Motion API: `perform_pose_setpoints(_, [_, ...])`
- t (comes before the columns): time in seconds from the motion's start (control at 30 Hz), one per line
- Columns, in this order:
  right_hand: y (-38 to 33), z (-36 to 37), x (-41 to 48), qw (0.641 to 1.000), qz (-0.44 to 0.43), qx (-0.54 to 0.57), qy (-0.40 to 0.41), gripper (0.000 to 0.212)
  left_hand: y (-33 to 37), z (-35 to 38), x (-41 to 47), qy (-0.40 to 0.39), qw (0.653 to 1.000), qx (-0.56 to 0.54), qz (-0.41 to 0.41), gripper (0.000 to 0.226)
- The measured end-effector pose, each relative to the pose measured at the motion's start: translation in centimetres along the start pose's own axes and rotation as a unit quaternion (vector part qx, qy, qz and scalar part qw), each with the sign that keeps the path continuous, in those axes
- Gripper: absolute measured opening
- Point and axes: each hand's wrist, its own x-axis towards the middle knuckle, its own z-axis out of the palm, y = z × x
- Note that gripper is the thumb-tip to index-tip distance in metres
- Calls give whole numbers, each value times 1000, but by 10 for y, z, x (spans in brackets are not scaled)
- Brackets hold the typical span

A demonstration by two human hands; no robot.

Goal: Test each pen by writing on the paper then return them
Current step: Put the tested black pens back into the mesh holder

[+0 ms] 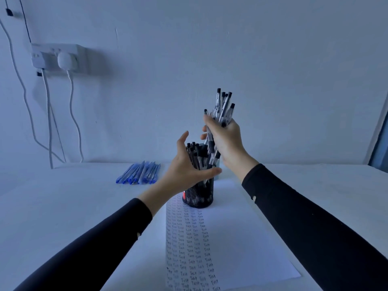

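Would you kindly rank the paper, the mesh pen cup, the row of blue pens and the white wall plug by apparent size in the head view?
1. paper
2. mesh pen cup and row of blue pens: about alike, cup nearer and partly hidden by the left hand, so unranked
3. white wall plug

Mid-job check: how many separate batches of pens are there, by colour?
Blue pens: 1, loose pile on the table.
Black pens: 2, one in the mesh cup, one bundle gripped by the right hand.
Total: 3

white table (63,206), paper (241,238), blue pens (138,173)
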Motion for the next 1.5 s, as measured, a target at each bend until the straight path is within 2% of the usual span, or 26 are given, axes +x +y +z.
perform_pose_setpoints(0.13, [-5,-4,6,998,34,34,29,14,0,1,8,31,999,12,2,115])
perform_pose_setpoints(0.23, [-4,-2,15,995,65,66,39,9,-5,-3,15,62,998,-16,-22,121])
perform_pose_setpoints(0.33, [2,-1,20,995,89,37,29,15,-11,-10,18,82,995,-19,-54,126])
perform_pose_setpoints(0.47, [18,-3,10,998,46,-14,-31,19,-19,-13,16,18,995,-26,-98,132])
perform_pose_setpoints(0.6, [24,-6,0,997,27,2,-72,25,-19,-16,17,-10,993,-44,-108,131])
perform_pose_setpoints(0.8, [20,-14,2,976,88,-93,-175,21,-13,-17,23,4,990,-65,-121,120])
perform_pose_setpoints(1.0, [20,-16,2,956,69,-166,-233,16,-14,-17,23,5,995,5,-95,124])
perform_pose_setpoints(1.1, [24,-11,2,973,0,-130,-190,29,-16,-18,24,7,996,16,-92,128])
perform_pose_setpoints(1.2, [23,-11,11,992,-29,-68,-104,57,-19,-19,27,8,997,11,-82,123])
perform_pose_setpoints(1.3, [26,-13,15,994,-25,-11,-102,52,-18,-17,30,15,998,12,-58,125])
perform_pose_setpoints(1.4, [26,-10,14,993,-34,-25,-107,48,-15,-12,29,36,997,44,-43,117])
perform_pose_setpoints(1.5, [20,0,9,994,-16,-43,-104,24,-10,-9,28,46,995,90,-7,104])
